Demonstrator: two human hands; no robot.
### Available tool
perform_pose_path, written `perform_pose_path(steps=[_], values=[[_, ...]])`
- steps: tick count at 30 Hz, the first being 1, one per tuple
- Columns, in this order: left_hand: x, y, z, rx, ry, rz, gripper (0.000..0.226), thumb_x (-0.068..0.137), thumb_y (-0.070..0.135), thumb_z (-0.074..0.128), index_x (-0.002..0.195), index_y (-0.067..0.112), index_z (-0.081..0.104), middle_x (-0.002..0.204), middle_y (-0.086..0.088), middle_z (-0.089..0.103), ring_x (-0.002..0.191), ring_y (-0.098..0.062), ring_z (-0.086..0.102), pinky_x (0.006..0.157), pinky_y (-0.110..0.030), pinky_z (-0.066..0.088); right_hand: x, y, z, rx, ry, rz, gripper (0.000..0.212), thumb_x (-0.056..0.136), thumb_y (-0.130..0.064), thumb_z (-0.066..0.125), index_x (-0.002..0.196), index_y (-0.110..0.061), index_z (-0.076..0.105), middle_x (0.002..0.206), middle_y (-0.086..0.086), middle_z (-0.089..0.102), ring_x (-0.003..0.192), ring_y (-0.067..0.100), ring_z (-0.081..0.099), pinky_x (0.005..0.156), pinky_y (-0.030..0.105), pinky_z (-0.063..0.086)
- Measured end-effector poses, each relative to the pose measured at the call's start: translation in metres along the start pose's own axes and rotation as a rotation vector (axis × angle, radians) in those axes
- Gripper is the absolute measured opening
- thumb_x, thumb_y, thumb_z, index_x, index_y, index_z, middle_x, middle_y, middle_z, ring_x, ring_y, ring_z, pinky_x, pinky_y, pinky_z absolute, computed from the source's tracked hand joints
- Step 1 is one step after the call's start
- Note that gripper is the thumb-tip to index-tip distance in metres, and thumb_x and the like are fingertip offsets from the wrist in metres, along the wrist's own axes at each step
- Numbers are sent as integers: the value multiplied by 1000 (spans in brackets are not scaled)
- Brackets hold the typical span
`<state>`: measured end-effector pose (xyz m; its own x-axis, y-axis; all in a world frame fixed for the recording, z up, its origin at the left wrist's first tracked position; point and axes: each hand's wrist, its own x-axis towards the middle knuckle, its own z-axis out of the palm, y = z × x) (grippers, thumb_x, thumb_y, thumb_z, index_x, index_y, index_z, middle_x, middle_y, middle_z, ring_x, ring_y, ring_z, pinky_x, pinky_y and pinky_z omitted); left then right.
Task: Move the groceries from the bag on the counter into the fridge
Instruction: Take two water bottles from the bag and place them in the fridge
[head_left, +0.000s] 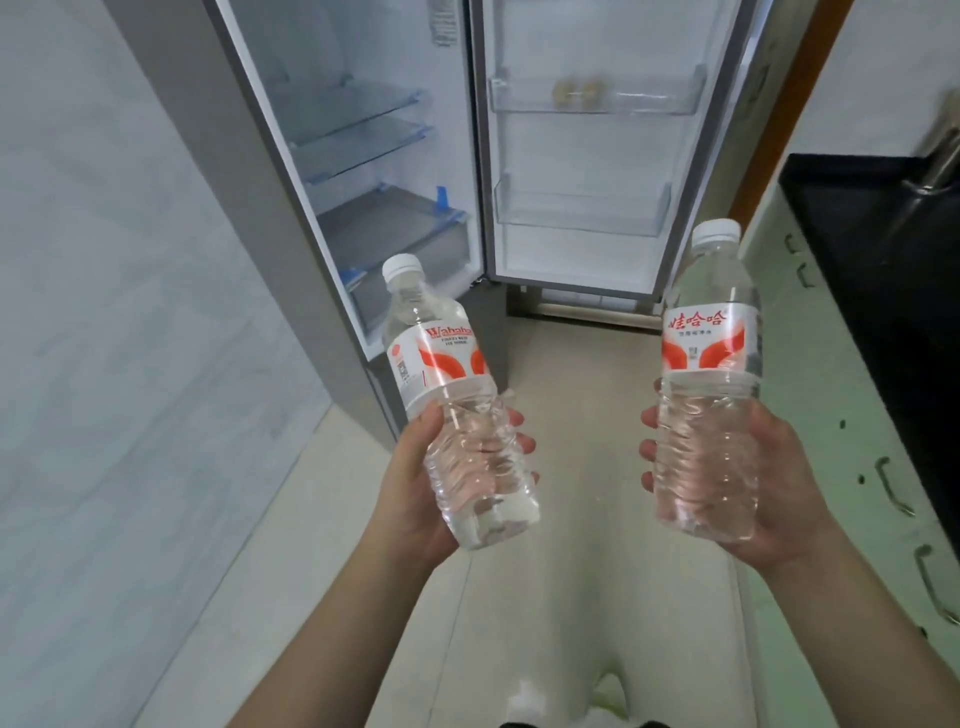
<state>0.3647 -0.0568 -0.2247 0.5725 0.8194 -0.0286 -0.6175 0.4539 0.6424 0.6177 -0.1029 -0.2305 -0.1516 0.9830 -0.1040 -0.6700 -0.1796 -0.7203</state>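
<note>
Left hand (415, 483), right hand (774, 483) raised forward, each grip wrapped closed.

Home kitchen. Landmark: tall grey fridge (291, 171), door (597, 156) swung open, glass shelves (358, 119) and clear drawers inside, clear bins on door, upper bin holding small pale items, too blurred to identify. Right of fridge: black counter (872, 291) over pale green cabinet fronts (831, 467) with metal handles (893, 488); metal tap (940, 161) at counter's far end. Between fridge door and counter: brown wooden frame (779, 119). Left of fridge: pale marbled wall tiles (104, 312). In front of fridge: light beige tiled floor (571, 415).
</note>
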Motion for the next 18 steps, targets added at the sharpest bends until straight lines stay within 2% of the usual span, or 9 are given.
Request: perform_pose_path(steps=[4, 5, 8, 11, 12, 13, 15, 16, 18], values=[[45, -4, 7, -26, 81, 23, 58, 49, 42, 91, 93, 7, 73, 89, -11, 70, 78, -24, 69, 72, -43, 57, 36, -29, -24, 27, 47, 30, 41, 82, -39, 48, 99, -11, 73, 90, 9, 70, 70, 23, 69, 63, 37, 58], [58, -4, 9, -25, 82, 30, 58, 50, 41, 91, 93, 6, 73, 89, -12, 70, 78, -25, 69, 71, -43, 57, 45, -38, -31, 21, 51, 37, 41, 82, -39, 48, 101, -11, 72, 92, 9, 70, 71, 24, 68, 64, 37, 58], [92, -4, 19, 5, 86, 34, 56, 51, 41, 91, 93, 7, 73, 89, -12, 70, 78, -25, 69, 71, -41, 58, 71, -63, -48, -19, 21, 49, 48, 72, -45, 66, 103, -10, 72, 97, 10, 71, 77, 25, 70, 67, 39, 58], [122, 1, 27, 15, 113, 59, 58, 48, 41, 92, 92, 7, 74, 89, -12, 70, 78, -26, 70, 67, -41, 58, 99, -83, -64, -18, 25, 115, 44, 89, -42, 45, 99, -10, 73, 98, 10, 70, 77, 25, 70, 67, 38, 59], [131, 3, 28, 14, 121, 69, 59, 48, 41, 92, 92, 6, 74, 89, -12, 70, 78, -26, 70, 67, -41, 58, 108, -88, -64, -25, 9, 122, 44, 91, -42, 44, 100, -11, 73, 98, 10, 70, 79, 25, 70, 68, 38, 59], [139, 5, 29, 14, 126, 78, 59, 49, 41, 92, 93, 6, 74, 90, -12, 70, 79, -26, 70, 67, -41, 58, 117, -90, -65, -32, -12, 120, 41, 87, -45, 53, 102, -12, 73, 99, 10, 70, 80, 25, 70, 69, 39, 58], [152, 10, 27, 17, 133, 92, 60, 50, 42, 91, 95, 6, 73, 92, -13, 70, 80, -27, 70, 67, -41, 58, 136, -94, -63, -35, -79, 127, 52, 63, -49, 78, 100, -13, 74, 98, 9, 71, 81, 24, 70, 69, 39, 59], [158, 14, 24, 16, 141, 100, 62, 49, 41, 92, 96, 6, 73, 92, -13, 70, 81, -27, 70, 67, -42, 58, 146, -95, -60, -40, -109, 151, 58, 53, -49, 84, 98, -14, 75, 96, 8, 72, 80, 23, 70, 69, 38, 59], [167, 23, 15, 5, 147, 119, 62, 50, 41, 91, 96, 6, 72, 92, -13, 70, 80, -27, 70, 68, -42, 58, 166, -96, -54, -43, -154, 195, 61, 45, -49, 88, 94, -14, 77, 91, 8, 72, 78, 21, 70, 69, 37, 59]])
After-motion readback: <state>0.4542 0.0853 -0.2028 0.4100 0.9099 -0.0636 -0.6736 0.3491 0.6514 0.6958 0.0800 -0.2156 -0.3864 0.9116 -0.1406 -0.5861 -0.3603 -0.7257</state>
